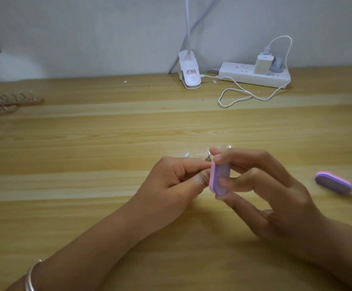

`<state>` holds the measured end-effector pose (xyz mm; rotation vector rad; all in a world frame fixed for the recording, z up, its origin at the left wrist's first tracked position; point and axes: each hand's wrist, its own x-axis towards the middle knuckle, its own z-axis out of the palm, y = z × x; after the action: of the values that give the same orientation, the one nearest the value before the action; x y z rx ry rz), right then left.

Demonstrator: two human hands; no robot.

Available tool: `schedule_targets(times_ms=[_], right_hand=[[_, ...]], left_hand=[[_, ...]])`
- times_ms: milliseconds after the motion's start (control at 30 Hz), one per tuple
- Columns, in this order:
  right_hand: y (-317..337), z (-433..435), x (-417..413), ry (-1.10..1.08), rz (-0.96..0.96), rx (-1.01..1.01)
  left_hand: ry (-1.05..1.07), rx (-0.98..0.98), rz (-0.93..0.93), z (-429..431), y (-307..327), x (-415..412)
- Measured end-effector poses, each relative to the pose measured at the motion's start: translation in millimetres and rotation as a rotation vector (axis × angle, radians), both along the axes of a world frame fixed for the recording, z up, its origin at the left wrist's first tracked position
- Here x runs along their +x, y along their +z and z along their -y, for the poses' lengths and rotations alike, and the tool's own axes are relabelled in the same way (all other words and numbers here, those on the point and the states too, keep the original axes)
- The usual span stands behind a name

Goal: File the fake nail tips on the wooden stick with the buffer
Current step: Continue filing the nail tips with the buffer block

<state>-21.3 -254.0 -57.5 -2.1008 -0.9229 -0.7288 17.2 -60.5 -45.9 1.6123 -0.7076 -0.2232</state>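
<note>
Buffer (220, 179) stands on edge near the middle of the worktop (86, 143). The right hand (275, 196) has its grip closed round it, thumb below and fingers above, so the pink face meets the fake nail tips (208, 158). The left hand (170, 181) pinches the mostly hidden stick, probably to steady it. A second buffer (333, 182) lies to the right.

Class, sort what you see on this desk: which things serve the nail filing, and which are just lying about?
In use:
buffer, gripped by the right hand
clear nail tips, pinched by the left hand

Lying about:
second buffer
other nail-tip sticks
clip lamp
power strip
charger
cable
</note>
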Motion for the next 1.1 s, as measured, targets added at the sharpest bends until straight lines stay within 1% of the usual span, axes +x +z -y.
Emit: schedule_targets(times_ms=[133,267,400,533,667,767,867,1000,1067,1100], right_hand=[[2.5,2.5,2.5,-0.054,-0.004,-0.016],[0.5,1.3,0.6,-0.017,0.013,-0.013],[2.6,5.8,4.3,-0.081,-0.005,-0.001],[1.3,3.9,2.1,-0.013,-0.002,-0.009],[2.3,5.8,4.1,-0.05,-0.002,-0.01],[1.2,4.3,3.3,-0.014,0.016,-0.024],[2.2,6.4,4.9,-0.058,0.013,-0.021],[-0.8,2.5,2.8,0.005,0.02,-0.018],[-1.1,5.7,4.9,0.001,0.001,0.023],[-0.3,9.3,7.3,-0.017,-0.018,0.076]], left_hand=[[0.004,0.029,0.014,-1.2,-2.6,2.5],[-0.01,0.003,0.006,-2.2,-0.9,1.2],[-0.035,0.012,-0.023,-3.1,0.0,2.0],[-0.016,0.012,0.001,-3.7,-1.1,1.7],[-0.033,0.004,-0.027,-3.8,-1.6,2.7],[-0.019,0.008,-0.022,-5.1,-2.8,2.2],[-0.028,0.008,-0.048,-4.7,-2.9,2.4],[-0.016,0.025,-0.006,-6.0,-3.2,2.4],[-0.01,0.018,-0.003,-6.1,-4.4,3.5],[0.003,0.016,-0.011,-6.3,-4.6,4.1]])
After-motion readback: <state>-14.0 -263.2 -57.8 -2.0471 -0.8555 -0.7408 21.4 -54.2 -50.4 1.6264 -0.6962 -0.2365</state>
